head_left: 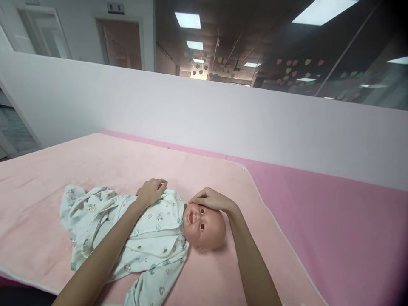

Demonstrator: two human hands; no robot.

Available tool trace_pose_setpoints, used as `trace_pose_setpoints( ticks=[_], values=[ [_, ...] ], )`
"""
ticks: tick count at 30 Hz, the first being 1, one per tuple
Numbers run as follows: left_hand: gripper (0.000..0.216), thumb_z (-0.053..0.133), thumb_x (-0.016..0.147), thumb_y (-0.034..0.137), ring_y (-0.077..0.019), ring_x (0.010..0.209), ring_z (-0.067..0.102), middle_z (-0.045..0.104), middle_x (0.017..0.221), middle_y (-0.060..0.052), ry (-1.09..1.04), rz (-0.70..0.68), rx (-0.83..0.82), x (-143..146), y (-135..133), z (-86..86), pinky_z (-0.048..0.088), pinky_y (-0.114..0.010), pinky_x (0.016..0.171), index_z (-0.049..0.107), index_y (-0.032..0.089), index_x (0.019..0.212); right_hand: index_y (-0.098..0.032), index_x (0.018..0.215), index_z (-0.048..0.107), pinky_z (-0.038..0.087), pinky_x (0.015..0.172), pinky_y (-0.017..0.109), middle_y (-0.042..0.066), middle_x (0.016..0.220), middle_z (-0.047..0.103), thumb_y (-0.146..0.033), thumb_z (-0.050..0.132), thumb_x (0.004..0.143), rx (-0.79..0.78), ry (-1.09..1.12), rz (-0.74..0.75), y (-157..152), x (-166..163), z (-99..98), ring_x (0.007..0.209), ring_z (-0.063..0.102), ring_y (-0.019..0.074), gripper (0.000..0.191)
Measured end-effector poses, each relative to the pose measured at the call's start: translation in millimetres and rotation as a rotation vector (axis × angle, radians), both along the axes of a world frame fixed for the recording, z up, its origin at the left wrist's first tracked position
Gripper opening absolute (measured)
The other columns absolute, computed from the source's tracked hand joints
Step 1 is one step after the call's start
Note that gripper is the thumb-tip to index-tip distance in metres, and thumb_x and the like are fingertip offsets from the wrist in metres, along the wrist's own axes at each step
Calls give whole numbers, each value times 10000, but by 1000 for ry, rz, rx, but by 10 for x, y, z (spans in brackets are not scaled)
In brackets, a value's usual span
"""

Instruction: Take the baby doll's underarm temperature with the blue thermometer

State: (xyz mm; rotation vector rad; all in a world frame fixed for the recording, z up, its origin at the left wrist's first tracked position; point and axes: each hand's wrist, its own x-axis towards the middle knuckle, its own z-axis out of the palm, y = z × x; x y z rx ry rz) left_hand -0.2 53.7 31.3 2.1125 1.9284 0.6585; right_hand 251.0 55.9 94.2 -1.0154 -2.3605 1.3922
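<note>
In the head view, a doll point(161, 229) in a white printed outfit point(146, 255) lies face up on a pink blanket point(79, 157), a person's left hand point(152, 192) resting across its upper body. The right hand point(208, 199) bends over the side of its head point(212, 231), touching it; whether either grip is closed on anything cannot be told.

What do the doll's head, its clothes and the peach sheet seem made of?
Doll's head: probably vinyl or plastic, smooth with a soft sheen.
Clothes: printed fabric, likely cotton, matte and creased.
Peach sheet: matte cloth, lightly wrinkled, pale-edged; fibre unclear.
</note>
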Motion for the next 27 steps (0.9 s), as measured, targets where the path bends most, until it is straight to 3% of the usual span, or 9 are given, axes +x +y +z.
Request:
trace_pose_setpoints(
  ticks=[2, 5, 8, 11, 13, 16, 19, 23, 27],
  values=[
    [385, 369, 837, 402, -216, 952, 539, 653, 968, -68, -199, 14, 154, -17, -6, -10, 389, -298, 825, 634, 192, 1019, -136, 759, 725, 445, 710, 270, 38, 804, 704, -382, 544, 769, 40, -21, -13, -24, -14, 14, 785, 600, 185, 306],
    [377, 429, 793, 465, -183, 797, 541, 630, 843, -63, -609, 7, 235, -50, -58, -8, 418, -279, 717, 630, 157, 873, -136, 647, 687, 403, 613, 235, 8, 637, 640, -366, 517, 773, 100, -55, -38, -68, -47, 43, 645, 531, 136, 312],
    [454, 440, 754, 557, -133, 557, 473, 537, 582, -30, -835, -266, -99, -75, -162, 9, 375, -252, 549, 587, 138, 660, -143, 589, 638, 344, 540, 212, -20, 539, 544, -341, 474, 786, 154, -92, -38, -134, -91, 92, 555, 432, 98, 324],
    [397, 650, 630, 515, -118, 532, 473, 551, 560, -16, -732, -617, -496, -35, -274, 49, 355, -227, 522, 643, 126, 708, -145, 559, 596, 290, 499, 205, -33, 512, 479, -286, 452, 780, 229, -156, -17, -248, -172, 157, 519, 357, 79, 299],
    [357, 747, 565, 431, -110, 544, 481, 568, 584, 0, -606, -687, -581, 33, -329, 84, 348, -208, 518, 654, 138, 747, -147, 564, 593, 270, 484, 206, -34, 511, 466, -223, 455, 752, 273, -220, 12, -350, -256, 197, 511, 340, 77, 244],
    [337, 778, 529, 413, -84, 501, 424, 492, 526, 44, -432, -658, -507, 148, -373, 109, 288, -192, 473, 581, 152, 615, -165, 601, 621, 249, 471, 213, -40, 489, 450, -179, 459, 728, 317, -324, 77, -496, -387, 243, 486, 331, 77, 207],
    [349, 754, 561, 379, -66, 467, 349, 401, 480, 64, -355, -592, -382, 197, -384, 79, 217, -205, 455, 493, 151, 523, -203, 763, 676, 244, 476, 215, -42, 532, 504, -146, 437, 747, 339, -342, 114, -566, -448, 275, 473, 349, 77, 246],
    [308, 672, 658, 342, -62, 457, 292, 342, 466, 61, -647, -579, -398, 149, -361, 17, 179, -217, 456, 480, 146, 517, -206, 867, 639, 265, 486, 200, -24, 642, 555, -153, 403, 798, 348, -261, 80, -547, -430, 283, 498, 391, 79, 252],
    [367, 685, 644, 394, -53, 455, 234, 300, 454, 64, -1026, -463, -355, 109, -329, 3, 156, -215, 456, 472, 135, 494, -195, 921, 522, 294, 501, 200, -12, 683, 554, -239, 351, 871, 431, -177, -39, -536, -468, 210, 560, 447, 108, 184]
  ],
)
